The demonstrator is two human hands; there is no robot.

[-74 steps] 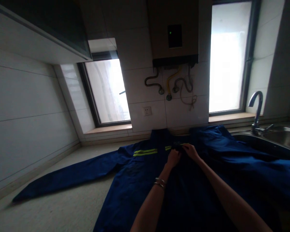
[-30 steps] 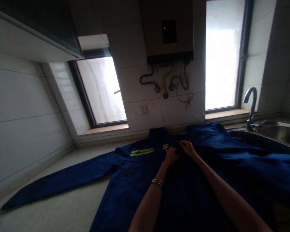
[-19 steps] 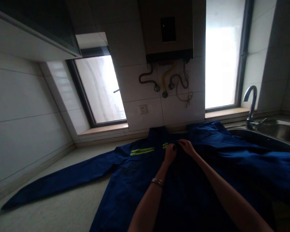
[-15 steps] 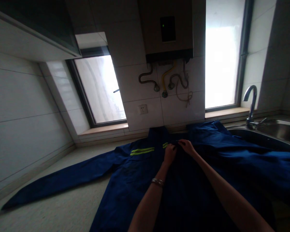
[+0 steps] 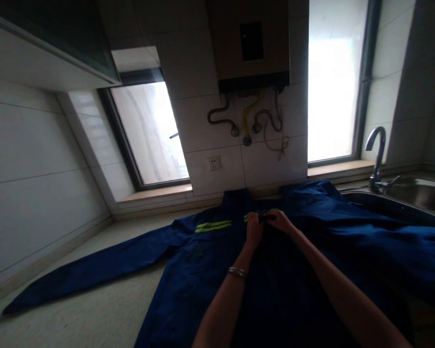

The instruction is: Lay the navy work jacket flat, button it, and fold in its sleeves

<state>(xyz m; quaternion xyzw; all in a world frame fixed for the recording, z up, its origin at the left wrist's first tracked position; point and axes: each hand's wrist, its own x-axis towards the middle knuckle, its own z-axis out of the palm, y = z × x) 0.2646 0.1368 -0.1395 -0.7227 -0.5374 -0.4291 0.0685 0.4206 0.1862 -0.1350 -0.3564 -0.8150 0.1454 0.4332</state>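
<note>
A dark blue work jacket (image 5: 188,261) with yellow-green reflective stripes lies spread on the countertop, collar toward the wall and one sleeve stretched out to the left. On its chest, beside the right-hand stripe, my left hand (image 5: 254,229) and my right hand (image 5: 280,222) are close together. Both have their fingers closed, pinching a dark bit of the jacket's chest between them. Shadow and the fingers hide exactly which part it is. More dark blue cloth (image 5: 369,237) lies rumpled on the right, reaching over the sink's edge.
The pale countertop (image 5: 105,309) shows at the left. A metal sink (image 5: 420,191) with a curved faucet (image 5: 377,154) stands at the right. A water heater (image 5: 252,53) with pipes hangs on the tiled wall between two windows. An overhead cabinet (image 5: 58,43) juts out at upper left.
My right hand has come down slightly and turned in, uncovering a bit of the reflective stripe behind it. My left hand has shifted slightly. The jacket lies in the same place.
</note>
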